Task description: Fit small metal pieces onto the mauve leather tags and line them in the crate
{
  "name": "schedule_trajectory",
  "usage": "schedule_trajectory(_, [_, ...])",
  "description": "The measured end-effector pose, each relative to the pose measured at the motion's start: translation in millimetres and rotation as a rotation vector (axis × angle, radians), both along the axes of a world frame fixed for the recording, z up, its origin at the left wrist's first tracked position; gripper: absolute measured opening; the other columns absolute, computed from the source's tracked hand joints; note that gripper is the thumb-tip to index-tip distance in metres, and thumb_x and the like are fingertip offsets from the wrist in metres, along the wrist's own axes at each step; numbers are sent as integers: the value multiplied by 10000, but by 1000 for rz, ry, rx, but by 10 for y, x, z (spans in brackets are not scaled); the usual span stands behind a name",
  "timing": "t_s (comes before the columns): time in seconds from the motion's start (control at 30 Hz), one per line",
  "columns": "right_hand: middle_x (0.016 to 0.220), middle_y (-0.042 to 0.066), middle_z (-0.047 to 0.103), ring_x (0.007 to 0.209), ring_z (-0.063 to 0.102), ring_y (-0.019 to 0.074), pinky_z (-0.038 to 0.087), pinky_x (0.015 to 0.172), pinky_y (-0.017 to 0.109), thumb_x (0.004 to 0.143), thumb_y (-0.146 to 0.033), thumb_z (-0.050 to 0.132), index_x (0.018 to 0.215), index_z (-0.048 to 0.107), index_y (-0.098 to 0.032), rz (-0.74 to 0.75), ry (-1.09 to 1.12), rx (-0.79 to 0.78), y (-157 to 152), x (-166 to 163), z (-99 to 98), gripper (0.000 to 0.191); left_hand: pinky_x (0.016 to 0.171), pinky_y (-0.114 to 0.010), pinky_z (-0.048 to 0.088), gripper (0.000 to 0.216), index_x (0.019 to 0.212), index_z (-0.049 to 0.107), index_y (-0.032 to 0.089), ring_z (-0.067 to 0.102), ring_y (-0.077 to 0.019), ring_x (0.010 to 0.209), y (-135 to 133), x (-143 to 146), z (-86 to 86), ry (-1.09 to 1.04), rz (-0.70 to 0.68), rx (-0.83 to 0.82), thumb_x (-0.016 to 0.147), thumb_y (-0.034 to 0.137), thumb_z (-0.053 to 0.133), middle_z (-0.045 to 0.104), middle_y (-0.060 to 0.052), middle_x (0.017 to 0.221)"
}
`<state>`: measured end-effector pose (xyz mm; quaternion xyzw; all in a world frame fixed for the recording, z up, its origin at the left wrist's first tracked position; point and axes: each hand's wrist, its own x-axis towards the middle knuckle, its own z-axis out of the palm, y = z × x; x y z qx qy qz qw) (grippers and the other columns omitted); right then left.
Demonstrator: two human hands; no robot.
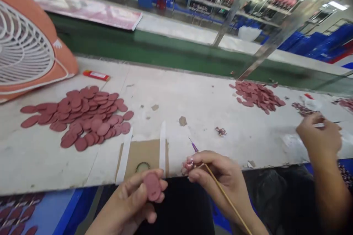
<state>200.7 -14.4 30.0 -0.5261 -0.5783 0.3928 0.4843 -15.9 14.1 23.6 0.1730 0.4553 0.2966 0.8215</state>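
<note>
My left hand (129, 202) pinches a flat maroon oval piece (152, 186) between thumb and fingers; two tiny holes show near its lower end. To its right, my right hand (220, 176) is closed round a thin fine-tipped brush (226, 197) with a yellow handle and a purple section near the tip. The same fingertips hold a small pink-and-white piece (188, 165), too blurred to name. Just beyond my left hand lies a brown cardboard sheet (146, 150) with white strips and a dark beaded ring (142, 166).
Maroon ovals form a left pile (93, 117) and a right pile (259, 95). An orange fan (62, 58) stands at left. A small cluster of bits (221, 131) lies mid-table. Another person's hand (320, 136) works at right. Below left is a blue tray (52, 213).
</note>
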Motion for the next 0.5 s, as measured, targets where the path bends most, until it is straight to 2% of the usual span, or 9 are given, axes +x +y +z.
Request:
schedule_trajectory(0.03, [904, 11, 711, 761, 704, 144, 582, 691, 200, 978, -298, 675, 1058, 677, -248, 39, 95, -5, -50, -55, 36, 95, 503, -157, 477, 434, 867, 819, 217, 614, -135, 696, -8, 70, 47, -9, -16, -21, 545, 499, 898, 721, -34, 735])
schedule_trajectory(0.13, [923, 5, 719, 796, 704, 147, 569, 734, 211, 944, -184, 707, 1068, 692, -275, 121, 211, -59, -112, -141, 89, 155, 495, -138, 470, 381, 823, 816, 196, 576, -101, 633, -28, 153, 55, -80, -74, -20, 579, 479, 893, 678, -15, 675])
schedule_trajectory(0.3, [848, 7, 681, 736, 648, 140, 519, 679, 230, 938, -247, 722, 991, 711, -248, 139, 114, -56, -88, -168, 108, 54, 488, -117, 478, 332, 830, 809, 177, 593, -91, 608, -72, 118, -88, -205, -169, -28, 649, 449, 867, 654, -8, 632])
schedule_trajectory(0.5, [866, -14, 698, 727, 646, 118, 501, 669, 212, 929, -223, 742, 980, 710, -235, 155, 29, -43, -86, -214, 177, 61, 492, -110, 498, 309, 805, 808, 171, 604, -76, 579, -103, 86, -94, -227, -158, -61, 648, 429, 874, 664, -1, 622])
